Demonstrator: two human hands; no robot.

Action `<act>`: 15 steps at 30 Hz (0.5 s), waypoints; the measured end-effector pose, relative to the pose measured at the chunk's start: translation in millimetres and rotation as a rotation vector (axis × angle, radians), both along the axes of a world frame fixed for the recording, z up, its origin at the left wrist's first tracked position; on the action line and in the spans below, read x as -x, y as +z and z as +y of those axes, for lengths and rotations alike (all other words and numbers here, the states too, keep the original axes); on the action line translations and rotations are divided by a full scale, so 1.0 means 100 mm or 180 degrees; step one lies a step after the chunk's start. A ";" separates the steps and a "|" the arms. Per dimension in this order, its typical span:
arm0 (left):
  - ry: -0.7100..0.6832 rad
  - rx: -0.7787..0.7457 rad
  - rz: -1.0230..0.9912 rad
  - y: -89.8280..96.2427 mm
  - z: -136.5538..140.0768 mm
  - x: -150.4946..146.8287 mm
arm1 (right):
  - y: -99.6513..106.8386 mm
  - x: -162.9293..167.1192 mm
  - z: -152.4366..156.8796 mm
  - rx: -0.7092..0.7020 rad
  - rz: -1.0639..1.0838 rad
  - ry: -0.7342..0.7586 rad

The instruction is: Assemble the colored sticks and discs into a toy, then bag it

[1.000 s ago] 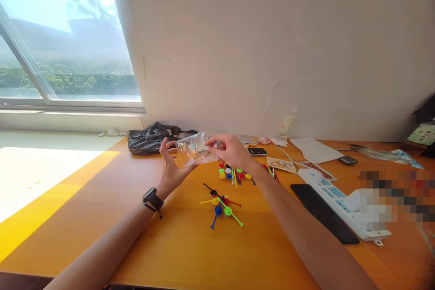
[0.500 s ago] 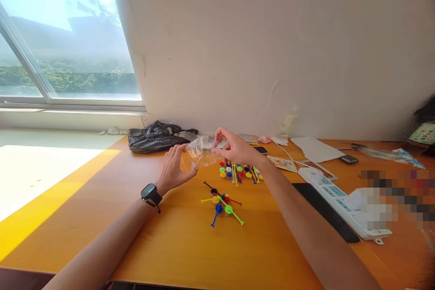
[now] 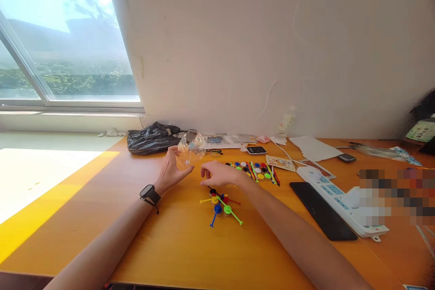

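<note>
Left hand (image 3: 168, 170): grip on clear bag (image 3: 192, 145) | Right hand (image 3: 220, 173): grip curled, contents unclear | Done, six o'clock: stick-topped caps (image 3: 227, 209) clustered | Remaining, two o'clock: more caps (image 3: 260, 176)

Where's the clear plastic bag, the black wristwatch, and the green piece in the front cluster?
Clear plastic bag (image 3: 197, 147): head view, on its crinkled side.
Black wristwatch (image 3: 147, 191): head view, on its face.
Green piece (image 3: 227, 209): head view, on its round top.
</note>
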State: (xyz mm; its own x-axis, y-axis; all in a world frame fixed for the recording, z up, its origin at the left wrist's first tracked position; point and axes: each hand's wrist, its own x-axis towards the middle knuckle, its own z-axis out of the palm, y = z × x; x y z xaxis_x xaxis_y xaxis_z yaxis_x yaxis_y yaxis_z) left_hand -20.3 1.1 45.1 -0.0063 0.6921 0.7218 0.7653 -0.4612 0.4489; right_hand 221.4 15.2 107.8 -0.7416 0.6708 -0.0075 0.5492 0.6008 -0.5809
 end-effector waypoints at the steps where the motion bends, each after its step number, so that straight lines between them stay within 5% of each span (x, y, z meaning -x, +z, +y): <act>1: -0.0023 -0.0007 -0.0006 -0.01 0.01 0.00 | -0.05 0.04 -0.02 0.0017 -0.0025 -0.0017; 8: -0.0106 0.0120 -0.0092 -0.02 0.00 -0.01 | -0.16 0.09 -0.09 0.0102 -0.0084 -0.0066; 15: -0.0162 0.0294 -0.0218 0.03 -0.05 -0.05 | 0.01 -0.03 0.12 0.0016 0.0212 -0.0177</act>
